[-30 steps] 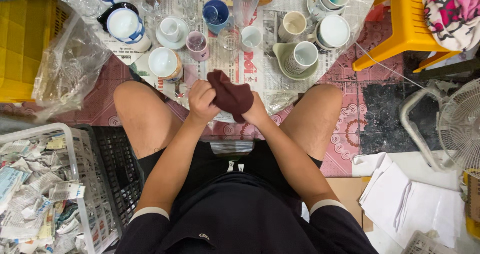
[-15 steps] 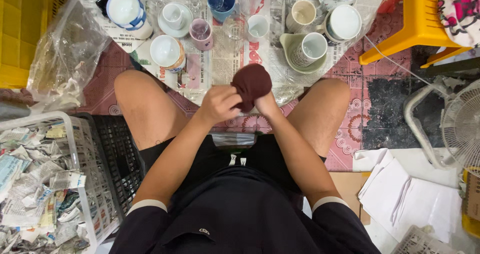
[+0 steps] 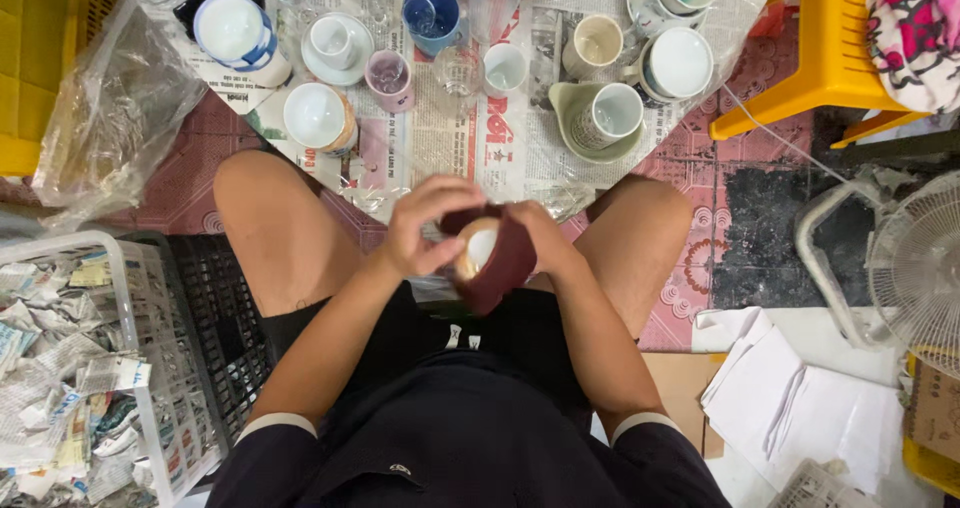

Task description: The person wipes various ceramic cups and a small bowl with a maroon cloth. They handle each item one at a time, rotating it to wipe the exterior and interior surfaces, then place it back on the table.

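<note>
Lowered toward the lap since before — both hands clamped on cloth-wrapped cup, clear of newspaper edge.

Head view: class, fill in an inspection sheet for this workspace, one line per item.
Surface: newspaper spread on a patterned floor.
Job's things: maroon cup, its pale inside facing up.
Clutter: cups and mugs on the paper, plastic bag, basket of paper scraps.
Grippers: left hand and right hand both on the cup.
Cables: thin cord across the floor.
Surroundings: yellow stool, fan, white sheets.
</note>
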